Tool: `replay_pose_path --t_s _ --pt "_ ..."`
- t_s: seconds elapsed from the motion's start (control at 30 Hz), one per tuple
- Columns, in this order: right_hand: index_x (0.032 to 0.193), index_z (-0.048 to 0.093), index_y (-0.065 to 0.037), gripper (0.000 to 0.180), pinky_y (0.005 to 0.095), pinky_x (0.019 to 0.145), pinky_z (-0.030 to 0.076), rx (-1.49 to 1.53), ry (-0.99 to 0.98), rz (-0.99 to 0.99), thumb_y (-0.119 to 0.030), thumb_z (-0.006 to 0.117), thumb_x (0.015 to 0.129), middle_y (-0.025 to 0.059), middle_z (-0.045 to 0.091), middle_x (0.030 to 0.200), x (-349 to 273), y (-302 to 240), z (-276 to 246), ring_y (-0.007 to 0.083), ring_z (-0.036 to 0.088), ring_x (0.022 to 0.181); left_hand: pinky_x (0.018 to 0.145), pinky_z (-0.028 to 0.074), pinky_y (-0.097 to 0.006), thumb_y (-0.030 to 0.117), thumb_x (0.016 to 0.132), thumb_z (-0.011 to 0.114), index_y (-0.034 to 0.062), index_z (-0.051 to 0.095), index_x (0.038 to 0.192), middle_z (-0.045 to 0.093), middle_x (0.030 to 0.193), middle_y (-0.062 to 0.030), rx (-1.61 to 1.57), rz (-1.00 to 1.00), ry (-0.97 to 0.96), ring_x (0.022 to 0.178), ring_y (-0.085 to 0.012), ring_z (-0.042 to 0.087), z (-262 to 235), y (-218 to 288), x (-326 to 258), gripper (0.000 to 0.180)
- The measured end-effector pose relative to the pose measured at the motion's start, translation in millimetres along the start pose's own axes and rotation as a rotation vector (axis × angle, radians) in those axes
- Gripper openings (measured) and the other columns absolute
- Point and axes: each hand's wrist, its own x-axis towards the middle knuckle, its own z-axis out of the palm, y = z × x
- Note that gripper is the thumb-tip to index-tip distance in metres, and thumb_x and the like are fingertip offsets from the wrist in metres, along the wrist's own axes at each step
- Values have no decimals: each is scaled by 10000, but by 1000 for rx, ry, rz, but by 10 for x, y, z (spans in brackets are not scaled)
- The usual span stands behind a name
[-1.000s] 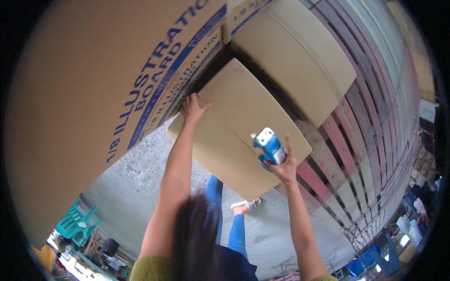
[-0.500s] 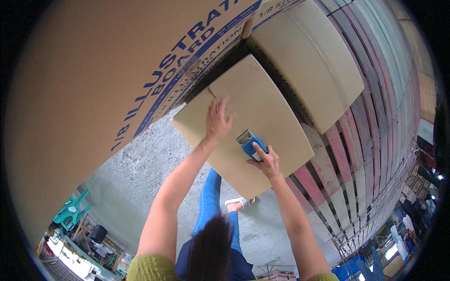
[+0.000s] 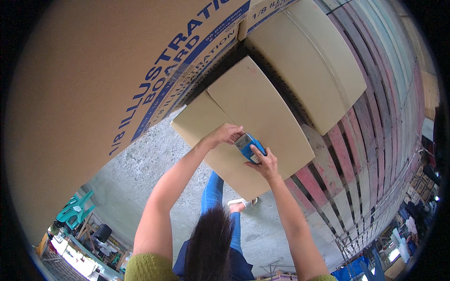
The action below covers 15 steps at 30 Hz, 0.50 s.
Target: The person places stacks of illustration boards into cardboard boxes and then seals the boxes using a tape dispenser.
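A brown cardboard carton (image 3: pixel 276 126) stands before me, its top flaps meeting along a seam. Over that top, my right hand (image 3: pixel 264 162) grips a blue tape dispenser (image 3: pixel 255 146) that has a grey metal front end. My left hand (image 3: pixel 227 135) is at this front end, fingers bent and drawn together by its edge. Whatever the left fingertips pinch is too small to make out.
A tall stack of printed cartons (image 3: pixel 93 70) rises on the left. Another closed carton (image 3: pixel 309 61) sits beyond on the right, by wooden pallet slats (image 3: pixel 342 145). Green plastic chairs (image 3: pixel 75 210) stand at lower left on the concrete floor (image 3: pixel 136 182).
My left hand has come down from the carton's seam to the front of the tape dispenser, its spread fingers now drawn together. My right hand keeps its hold, nearly in place.
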Motion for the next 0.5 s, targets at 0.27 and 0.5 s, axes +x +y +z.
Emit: replay_pose_path --t_s 0.27,0.5 --pt "1264 528 -318 665 402 662 534 -106 -114 121 -392 775 651 169 586 983 256 -254 -69 325 632 818 673 508 -325 222 783 680 58 702 878 697 841 -99 224 -68 391 745 -183 664 -497 38 272 191" --pt "1336 457 -344 746 404 596 519 -101 -37 156 -402 767 660 154 547 823 104 -209 -82 311 610 676 739 484 -354 262 673 787 32 601 948 637 845 -117 516 200 698 808 -260 618 -1002 680 -12 404"
